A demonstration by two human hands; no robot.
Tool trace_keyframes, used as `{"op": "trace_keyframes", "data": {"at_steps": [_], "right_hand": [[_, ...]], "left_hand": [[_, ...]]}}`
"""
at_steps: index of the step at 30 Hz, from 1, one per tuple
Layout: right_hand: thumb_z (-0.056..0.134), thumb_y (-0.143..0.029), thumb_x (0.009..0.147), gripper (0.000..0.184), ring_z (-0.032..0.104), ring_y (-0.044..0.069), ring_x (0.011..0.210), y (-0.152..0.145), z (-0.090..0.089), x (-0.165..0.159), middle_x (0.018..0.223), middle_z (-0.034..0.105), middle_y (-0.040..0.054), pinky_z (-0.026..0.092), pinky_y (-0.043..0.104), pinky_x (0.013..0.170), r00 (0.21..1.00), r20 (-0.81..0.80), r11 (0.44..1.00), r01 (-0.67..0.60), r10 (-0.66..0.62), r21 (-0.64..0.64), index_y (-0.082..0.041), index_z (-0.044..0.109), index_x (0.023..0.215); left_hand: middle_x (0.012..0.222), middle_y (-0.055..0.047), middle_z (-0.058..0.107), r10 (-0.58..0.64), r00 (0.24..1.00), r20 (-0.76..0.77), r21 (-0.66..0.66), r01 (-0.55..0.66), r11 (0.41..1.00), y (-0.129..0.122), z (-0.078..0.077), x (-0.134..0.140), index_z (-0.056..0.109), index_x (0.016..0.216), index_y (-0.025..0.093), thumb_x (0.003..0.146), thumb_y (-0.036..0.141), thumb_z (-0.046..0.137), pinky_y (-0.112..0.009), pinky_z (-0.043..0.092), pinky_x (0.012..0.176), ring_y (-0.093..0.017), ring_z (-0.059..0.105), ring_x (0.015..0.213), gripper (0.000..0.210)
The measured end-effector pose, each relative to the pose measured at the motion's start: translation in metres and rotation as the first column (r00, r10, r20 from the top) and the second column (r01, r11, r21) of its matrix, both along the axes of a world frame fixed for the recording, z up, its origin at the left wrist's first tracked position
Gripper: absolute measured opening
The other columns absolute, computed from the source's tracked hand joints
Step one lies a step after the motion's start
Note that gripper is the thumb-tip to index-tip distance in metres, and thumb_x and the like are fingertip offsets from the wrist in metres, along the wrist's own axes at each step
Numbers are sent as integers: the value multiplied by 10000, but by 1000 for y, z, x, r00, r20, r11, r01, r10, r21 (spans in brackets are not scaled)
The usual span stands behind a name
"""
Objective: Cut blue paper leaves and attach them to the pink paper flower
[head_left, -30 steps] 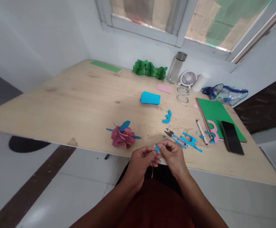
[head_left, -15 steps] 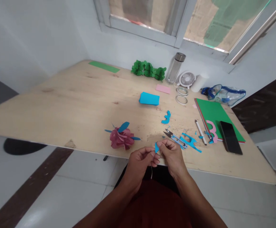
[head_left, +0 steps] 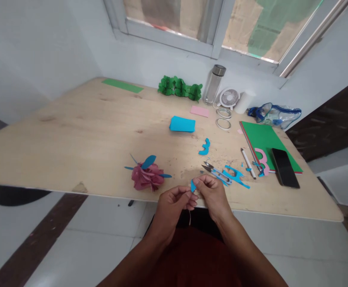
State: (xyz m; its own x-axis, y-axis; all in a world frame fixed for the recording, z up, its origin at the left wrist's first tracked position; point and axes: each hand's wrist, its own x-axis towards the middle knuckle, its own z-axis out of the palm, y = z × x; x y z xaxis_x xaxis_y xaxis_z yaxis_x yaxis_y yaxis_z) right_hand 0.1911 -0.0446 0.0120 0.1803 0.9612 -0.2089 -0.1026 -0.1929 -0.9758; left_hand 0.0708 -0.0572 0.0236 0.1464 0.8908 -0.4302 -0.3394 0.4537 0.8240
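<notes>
Between my two hands, at the front edge of the table, is a small blue paper piece point(head_left: 193, 185). My left hand point(head_left: 175, 201) pinches its lower end, fingers closed. On its upper right side, the thumb and fingers of my right hand point(head_left: 212, 194) are closed on it too. A thin pale strip point(head_left: 189, 217) hangs below my left fingers. Just beyond my right hand lie thread snips point(head_left: 218, 173) with blue handles, beside a cut blue paper scrap point(head_left: 236, 176). To the left sits a pink paper flower point(head_left: 146, 176) with blue leaves.
Farther back are a blue paper stack point(head_left: 182, 124), a wavy blue cutout point(head_left: 205, 147), tape rolls point(head_left: 223, 124), a glass bottle point(head_left: 214, 85), a small fan point(head_left: 229, 98) and green paper decorations point(head_left: 179, 87). At right lie a white pen point(head_left: 248, 163), green sheets point(head_left: 266, 139) and a phone point(head_left: 285, 168).
The view has shifted slightly, so the table's things appear farther left. Both hands keep their pinch on the blue paper piece, nearly unmoved.
</notes>
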Motion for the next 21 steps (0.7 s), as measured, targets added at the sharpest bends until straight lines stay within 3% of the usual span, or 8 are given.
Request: {"op": "trace_keyframes", "data": {"at_steps": [14, 21], "right_hand": [[603, -375, 796, 253, 540, 150, 606, -1, -5, 8, 631, 625, 6, 405, 258, 563, 961, 276, 989, -67, 30, 128, -177, 690, 666], [587, -346, 806, 250, 547, 156, 610, -1, -5, 14, 627, 625, 9, 420, 267, 591, 915, 400, 977, -35, -54, 212, -179, 691, 652]], "left_hand": [[598, -38, 671, -78, 992, -100, -7, 78, 997, 10, -1, -4, 631, 640, 132, 662, 221, 656, -226, 484, 489, -123, 590, 505, 95], [575, -31, 664, -119, 985, -127, -41, 114, 993, 10, -4, -8, 607, 671, 132, 671, 211, 621, -206, 460, 435, -116, 591, 463, 80]]}}
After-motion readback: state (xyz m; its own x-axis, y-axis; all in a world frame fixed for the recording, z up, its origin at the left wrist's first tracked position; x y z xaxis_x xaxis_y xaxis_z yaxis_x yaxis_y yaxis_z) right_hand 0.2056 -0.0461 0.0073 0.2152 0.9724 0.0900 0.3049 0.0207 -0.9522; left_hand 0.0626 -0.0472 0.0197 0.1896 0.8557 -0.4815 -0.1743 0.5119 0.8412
